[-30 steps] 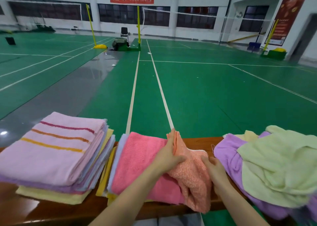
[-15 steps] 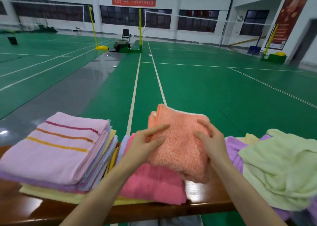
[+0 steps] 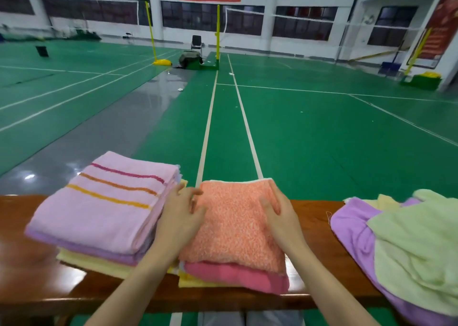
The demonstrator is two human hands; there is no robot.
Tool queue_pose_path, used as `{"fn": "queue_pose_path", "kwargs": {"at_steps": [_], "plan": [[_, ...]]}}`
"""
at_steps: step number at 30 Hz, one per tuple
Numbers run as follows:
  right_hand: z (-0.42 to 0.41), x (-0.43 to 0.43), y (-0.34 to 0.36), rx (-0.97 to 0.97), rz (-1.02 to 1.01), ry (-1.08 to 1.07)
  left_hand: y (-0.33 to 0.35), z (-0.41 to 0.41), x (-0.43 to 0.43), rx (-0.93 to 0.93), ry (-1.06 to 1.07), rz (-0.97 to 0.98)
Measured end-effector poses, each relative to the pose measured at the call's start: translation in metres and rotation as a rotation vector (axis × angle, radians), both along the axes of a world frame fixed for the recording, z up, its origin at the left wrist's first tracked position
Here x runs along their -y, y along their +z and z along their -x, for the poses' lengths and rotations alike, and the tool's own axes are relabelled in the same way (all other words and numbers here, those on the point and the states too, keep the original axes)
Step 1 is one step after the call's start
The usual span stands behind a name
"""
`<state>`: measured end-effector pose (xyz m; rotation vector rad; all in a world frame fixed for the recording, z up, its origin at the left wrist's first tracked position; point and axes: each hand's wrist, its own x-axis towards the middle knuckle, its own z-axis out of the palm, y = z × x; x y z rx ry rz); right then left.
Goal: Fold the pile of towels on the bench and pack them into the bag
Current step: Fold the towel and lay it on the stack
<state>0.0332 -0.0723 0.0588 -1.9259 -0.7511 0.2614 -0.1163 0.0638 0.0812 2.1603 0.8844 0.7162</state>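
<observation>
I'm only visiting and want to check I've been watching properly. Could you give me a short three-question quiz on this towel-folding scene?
1. True or false: the orange towel lies on top of a folded pink towel.
2. What colour is the towel topping the unfolded heap at the right end of the bench? A) light green B) blue C) white
3. How many coloured stripes cross the top towel of the left stack?
Key: 1 true; 2 A, the light green towel; 3 three.
</observation>
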Motion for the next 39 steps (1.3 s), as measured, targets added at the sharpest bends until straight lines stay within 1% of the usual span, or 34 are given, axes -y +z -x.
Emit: {"fn": "queue_pose_path", "kwargs": {"at_steps": [2,4,5,7,8,10,11,19,22,23,26,32,35,39], "plan": [[-0.004,-0.004,0.003,0.037,0.001,-0.059,0.015,-0.02,0.012,-0.011,-0.034,-0.188],[-0.002,-0.008,0.004,0.157,0.073,-0.1,0.021,-0.041,0.026,-0.079,-0.107,-0.315],[-0.001,-0.009,0.003,0.25,0.12,-0.09,0.019,-0.049,0.031,-0.14,-0.135,-0.367],[0.004,-0.01,-0.007,0.432,0.244,-0.003,0.002,-0.058,0.035,-0.267,-0.182,-0.465],[0.007,-0.01,-0.015,0.467,0.317,0.046,-0.01,-0.059,0.034,-0.349,-0.205,-0.507],[0.01,-0.008,-0.03,0.409,0.394,0.07,-0.031,-0.057,0.032,-0.465,-0.207,-0.538],[0.01,-0.006,-0.036,0.38,0.395,0.059,-0.037,-0.056,0.03,-0.484,-0.193,-0.527],[0.01,-0.007,-0.039,0.284,0.363,0.056,-0.05,-0.062,0.03,-0.435,-0.154,-0.517],[0.013,-0.008,-0.037,0.242,0.362,0.058,-0.057,-0.065,0.028,-0.422,-0.143,-0.552],[0.013,-0.007,-0.038,0.237,0.358,0.051,-0.059,-0.066,0.028,-0.432,-0.14,-0.565],[0.011,-0.006,-0.039,0.207,0.367,0.031,-0.057,-0.066,0.03,-0.464,-0.141,-0.519],[0.012,-0.004,-0.038,0.214,0.356,0.026,-0.061,-0.067,0.03,-0.384,-0.113,-0.588],[0.012,-0.003,-0.039,0.224,0.352,0.029,-0.06,-0.066,0.031,-0.403,-0.117,-0.579],[0.008,-0.003,-0.038,0.223,0.409,0.09,-0.061,-0.066,0.031,-0.399,-0.108,-0.602]]}}
